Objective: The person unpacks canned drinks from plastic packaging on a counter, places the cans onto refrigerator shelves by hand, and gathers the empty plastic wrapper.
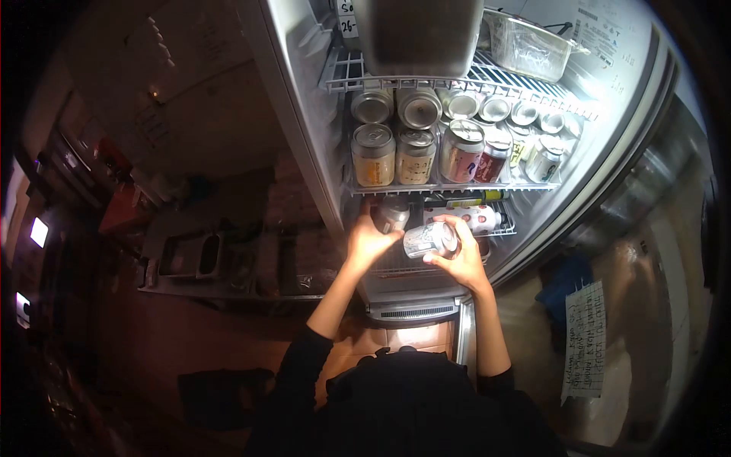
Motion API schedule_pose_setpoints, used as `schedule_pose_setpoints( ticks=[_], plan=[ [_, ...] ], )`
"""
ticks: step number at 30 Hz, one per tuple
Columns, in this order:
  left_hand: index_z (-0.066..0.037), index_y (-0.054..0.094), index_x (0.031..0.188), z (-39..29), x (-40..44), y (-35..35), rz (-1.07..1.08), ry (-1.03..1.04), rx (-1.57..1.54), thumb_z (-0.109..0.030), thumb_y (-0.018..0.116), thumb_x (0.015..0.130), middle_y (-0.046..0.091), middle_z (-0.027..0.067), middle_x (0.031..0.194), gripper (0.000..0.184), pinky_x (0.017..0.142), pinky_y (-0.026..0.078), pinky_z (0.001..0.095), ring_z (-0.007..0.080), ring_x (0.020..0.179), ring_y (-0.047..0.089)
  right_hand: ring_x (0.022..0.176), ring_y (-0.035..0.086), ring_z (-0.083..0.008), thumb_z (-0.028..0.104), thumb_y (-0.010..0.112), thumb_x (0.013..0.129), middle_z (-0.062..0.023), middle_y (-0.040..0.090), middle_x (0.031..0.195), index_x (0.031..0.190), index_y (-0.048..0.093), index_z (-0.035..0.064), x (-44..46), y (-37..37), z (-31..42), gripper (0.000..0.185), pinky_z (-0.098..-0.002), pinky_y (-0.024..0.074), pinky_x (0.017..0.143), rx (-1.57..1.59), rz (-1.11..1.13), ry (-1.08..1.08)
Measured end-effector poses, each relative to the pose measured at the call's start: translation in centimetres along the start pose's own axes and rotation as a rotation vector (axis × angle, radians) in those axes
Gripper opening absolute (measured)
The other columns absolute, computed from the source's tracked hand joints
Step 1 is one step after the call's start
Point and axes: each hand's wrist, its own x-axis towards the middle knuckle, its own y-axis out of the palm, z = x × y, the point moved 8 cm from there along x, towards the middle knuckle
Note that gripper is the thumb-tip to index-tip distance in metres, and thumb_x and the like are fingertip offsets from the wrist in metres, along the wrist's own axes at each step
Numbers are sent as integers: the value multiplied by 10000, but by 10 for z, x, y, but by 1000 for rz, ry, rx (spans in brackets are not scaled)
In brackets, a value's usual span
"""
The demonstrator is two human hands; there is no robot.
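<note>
My right hand (462, 257) is closed around a light patterned can (429, 240), tilted on its side with its end toward the right. My left hand (371, 240) has its fingers round a darker can (393, 212) at the left of the lower fridge level. Both hands are below the middle shelf, just in front of the fridge's lower part. Behind the right hand lies a white package with red spots (483, 218). Above, several cans stand on the middle shelf (457, 187), among them a yellow-labelled can (373, 161) and a pink-labelled can (461, 156).
On the upper wire shelf (525, 78) are a large metal container (419, 34) and a wrapped tray (529, 49). The open fridge door (609, 228) stands at the right. A counter with metal trays (179, 255) is at the left. A handwritten sheet (585, 343) hangs lower right.
</note>
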Motion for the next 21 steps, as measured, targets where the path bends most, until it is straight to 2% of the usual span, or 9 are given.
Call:
schedule_pose_setpoints(
  ticks=[2,5,10,12,13,15,19,20,21],
  plan=[
    [-18,324,1355,24,18,16,-26,4,-102,-140,834,549,554,207,1230,962,936,454,355,298,1123,563,1146,469,-177,18,841,601,-59,488,1230,1245,478,43,2,2,-2,740,-301,462,914,26,9,8],
    [5,280,1374,31,32,27,32,-88,-179,-71,824,539,511,190,1280,999,967,420,327,283,1176,515,1141,477,-179,46,849,596,-62,499,1221,1224,503,42,4,6,-1,717,-304,461,913,8,25,16],
    [6,363,1332,38,37,41,-1,-110,-190,-36,824,531,536,169,1245,925,960,421,326,280,1145,529,1074,543,-215,145,870,573,-90,555,1140,1178,546,40,11,11,11,694,-332,465,904,-178,-6,-37],
    [11,397,1307,37,42,46,10,-128,-58,-71,799,552,531,188,1253,859,983,409,338,293,1176,513,1000,583,-310,146,858,535,-117,586,1040,1134,570,79,14,13,17,668,-381,473,894,-282,-63,-43],
    [11,397,1307,35,45,48,10,-128,-60,-71,799,552,531,188,1253,859,983,409,338,293,1176,513,1000,583,-310,146,858,535,-117,586,1040,1134,570,79,17,16,18,668,-381,473,894,-284,-63,-44],
    [2,395,1319,29,52,48,-13,-120,249,-132,763,584,512,220,1272,832,1007,394,348,317,1221,483,993,578,-342,160,863,522,-127,595,1011,1123,571,80,22,20,19,673,-404,478,882,-322,-70,-58],
    [-2,401,1321,24,67,48,-80,-97,355,-193,735,595,486,234,1305,822,1029,375,353,329,1263,444,963,591,-337,229,874,526,-147,615,1009,1127,586,64,26,20,19,686,-412,480,865,-474,-116,-52],
    [-5,398,1335,30,78,59,75,-92,262,-214,731,613,472,227,1330,822,1033,371,352,324,1269,437,943,596,-352,293,871,540,-169,617,984,1133,588,75,27,20,17,692,-426,480,854,-521,-131,-60],
    [-8,395,1348,32,83,72,229,-88,165,-236,727,631,457,221,1355,823,1037,367,351,319,1276,430,943,596,-352,293,871,540,-169,617,984,1133,588,75,30,20,17,692,-426,480,854,-523,-130,-55]
  ],
)
